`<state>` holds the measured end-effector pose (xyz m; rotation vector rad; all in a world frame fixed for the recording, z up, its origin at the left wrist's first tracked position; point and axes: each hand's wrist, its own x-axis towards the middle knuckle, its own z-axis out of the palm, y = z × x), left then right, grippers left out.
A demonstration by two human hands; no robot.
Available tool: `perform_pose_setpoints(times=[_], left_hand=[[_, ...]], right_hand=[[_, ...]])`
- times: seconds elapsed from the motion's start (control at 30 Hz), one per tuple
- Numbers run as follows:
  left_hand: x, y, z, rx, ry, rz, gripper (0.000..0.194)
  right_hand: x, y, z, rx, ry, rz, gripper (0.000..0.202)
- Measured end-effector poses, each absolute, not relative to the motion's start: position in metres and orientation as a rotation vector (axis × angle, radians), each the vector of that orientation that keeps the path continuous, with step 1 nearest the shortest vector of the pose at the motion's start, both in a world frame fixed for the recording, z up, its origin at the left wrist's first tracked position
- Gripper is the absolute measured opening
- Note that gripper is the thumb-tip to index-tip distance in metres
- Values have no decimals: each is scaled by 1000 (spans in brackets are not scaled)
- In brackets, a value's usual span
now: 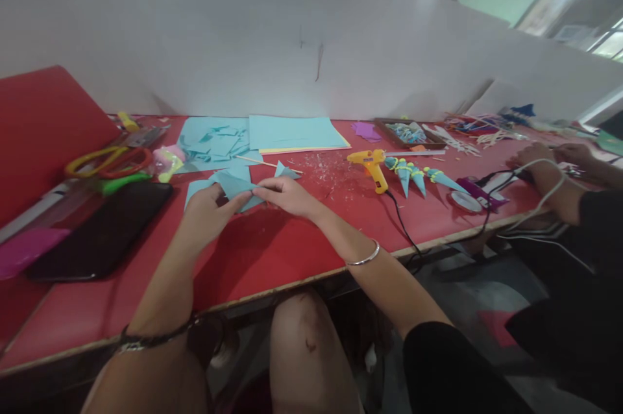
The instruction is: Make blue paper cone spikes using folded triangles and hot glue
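Between my two hands is a folded piece of light-blue paper (pixel 233 182), raised a little over the red table (pixel 272 258). My left hand (pixel 209 209) is closed on its left side, the thumb pointing toward the right. At the paper's right corner, the fingertips of my right hand (pixel 287 196) pinch it. More blue paper lies beneath and behind my hands, partly covered by them. A small blue paper triangle (pixel 286 171) and a thin wooden stick (pixel 265 162) lie just beyond my right hand.
A yellow glue gun (pixel 370 167) stands right of my hands, near several blue paper cones (pixel 417 177). Blue sheets (pixel 296 132) and cut pieces (pixel 221 141) lie by the wall. A black phone (pixel 104 232) and scissors (pixel 109 162) are at left. A co-worker's hands (pixel 540 161) are at far right.
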<state>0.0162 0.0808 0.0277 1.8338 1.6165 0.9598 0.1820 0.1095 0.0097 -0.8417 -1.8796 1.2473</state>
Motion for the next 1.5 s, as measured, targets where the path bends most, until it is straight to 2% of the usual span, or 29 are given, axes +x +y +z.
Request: perform_pose_setpoints(times=[0.17, 0.5, 0.73, 1.17, 1.4, 1.5], left_hand=[[17, 80, 29, 1826, 1642, 956, 40], [17, 78, 31, 1809, 1638, 902, 44], [17, 78, 27, 1702, 1530, 945, 43], [19, 73, 33, 1741, 1443, 905, 31], [18, 75, 30, 1772, 1379, 907, 28], [18, 76, 29, 1778, 1405, 907, 30]], right_hand=[[183, 109, 7, -815, -1940, 1273, 39], [183, 107, 9, -733, -1944, 1480, 32], [182, 107, 6, -757, -1826, 1616, 51], [185, 108, 4, -654, -1787, 1660, 42], [186, 107, 5, -698, -1837, 1675, 23], [186, 108, 6, -692, -1837, 1674, 21]])
